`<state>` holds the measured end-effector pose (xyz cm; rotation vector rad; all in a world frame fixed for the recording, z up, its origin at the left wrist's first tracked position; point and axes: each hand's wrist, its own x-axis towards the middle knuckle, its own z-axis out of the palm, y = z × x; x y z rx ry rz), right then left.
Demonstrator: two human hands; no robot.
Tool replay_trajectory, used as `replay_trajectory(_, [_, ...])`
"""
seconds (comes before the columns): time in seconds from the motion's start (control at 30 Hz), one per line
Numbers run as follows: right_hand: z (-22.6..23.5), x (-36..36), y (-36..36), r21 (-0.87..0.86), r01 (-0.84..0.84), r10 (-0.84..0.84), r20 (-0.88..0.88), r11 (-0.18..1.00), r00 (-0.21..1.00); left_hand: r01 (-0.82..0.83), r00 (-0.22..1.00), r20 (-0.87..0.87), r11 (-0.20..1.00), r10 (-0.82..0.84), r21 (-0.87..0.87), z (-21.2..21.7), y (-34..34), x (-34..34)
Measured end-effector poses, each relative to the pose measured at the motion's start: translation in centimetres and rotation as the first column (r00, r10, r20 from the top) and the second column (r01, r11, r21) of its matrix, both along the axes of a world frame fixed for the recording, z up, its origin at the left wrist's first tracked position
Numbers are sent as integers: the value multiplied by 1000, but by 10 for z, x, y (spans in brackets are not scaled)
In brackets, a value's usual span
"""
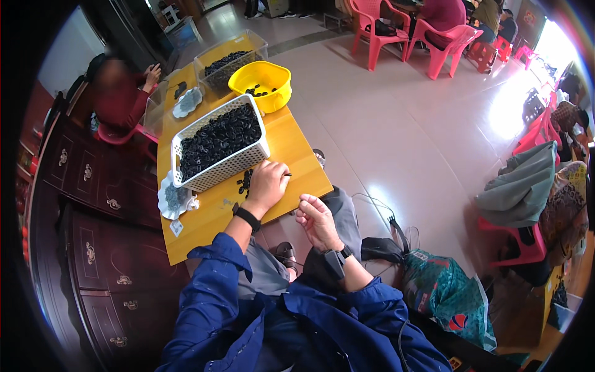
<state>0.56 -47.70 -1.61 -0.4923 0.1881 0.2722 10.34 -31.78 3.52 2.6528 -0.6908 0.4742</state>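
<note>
My left hand [266, 185] is closed over the right part of the wooden table [296, 144], with the dark tip of a small black plastic piece [288, 175] showing at its fingers. Beyond the table's near edge, my right hand [320, 224] has thumb and forefinger pinched together; whatever they hold is too small to make out. Beside my left hand lies a loose group of black pieces [242, 184]. A white perforated basket [230, 160], heaped with similar black pieces, stands just past them. Left of it sits a scalloped white dish [165, 204] holding small greyish bits.
Farther along the table stand a yellow basin [280, 94] with a few black pieces and a clear bin [255, 43] of more. A person [121, 102] sits at the far left. Dark drawers [102, 248] flank the table; a green bag [443, 291] lies right of my legs.
</note>
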Motion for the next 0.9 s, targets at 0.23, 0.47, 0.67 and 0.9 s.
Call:
replay_trajectory(0.23, [10, -4, -1, -140, -36, 44, 57, 990, 997, -246, 817, -441, 467, -371, -849, 19, 18, -50])
replay_trajectory(0.47, [13, -10, 6, -182, -95, 104, 41, 979, 994, -331, 812, -375, 176, -447, -927, 12, 34, -95])
replay_trajectory(0.67, [11, -8, 7, -192, -83, 88, 17, 978, 996, -331, 839, -452, 377, -302, -865, 3, 37, -107])
replay_trajectory(0.9, [12, -9, 8, -217, -95, 102, 19, 972, 995, -251, 883, -438, 619, -170, -744, 0, 41, -115])
